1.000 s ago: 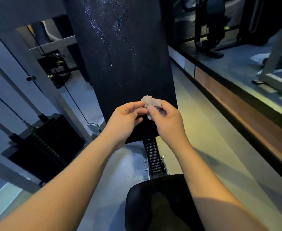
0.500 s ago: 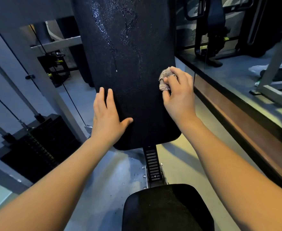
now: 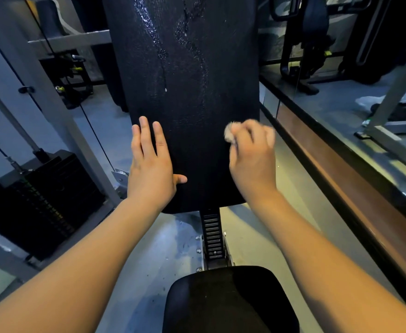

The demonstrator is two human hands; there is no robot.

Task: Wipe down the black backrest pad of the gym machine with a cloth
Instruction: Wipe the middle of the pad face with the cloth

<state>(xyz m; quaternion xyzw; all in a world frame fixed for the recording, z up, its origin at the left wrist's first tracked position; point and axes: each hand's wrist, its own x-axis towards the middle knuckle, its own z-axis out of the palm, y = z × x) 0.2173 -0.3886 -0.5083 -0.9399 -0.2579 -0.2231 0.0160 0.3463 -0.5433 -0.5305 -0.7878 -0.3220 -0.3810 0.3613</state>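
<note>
Streaks of liquid [image 3: 164,54] are seen running down the upper part of the black backrest pad [image 3: 192,116], which stands upright and fills the upper middle of the view. The left hand [image 3: 150,169] is laid flat against the pad's lower left area, close to its left edge; its fingers [image 3: 144,138] are held straight and close together, the thumb is spread out to the side, and nothing is held by it. The right hand [image 3: 252,159] is placed at the pad's lower right edge, roughly level with the left one, and is blurred. Its fingers are curled, and a small, pale, bunched cloth [image 3: 230,134] is gripped at their tips; the cloth appears to be pressed against the pad's surface, though contact cannot be told for certain through the blur. The 2 hands are kept well apart, with bare black pad between them. Below the pad a toothed adjustment rail [image 3: 212,233] is fixed to the frame, and a black seat pad [image 3: 230,301] is seen beneath it at the bottom edge. A weight stack [image 3: 41,200] is set at the left, and a wooden ledge [image 3: 329,169] is run along the right side
</note>
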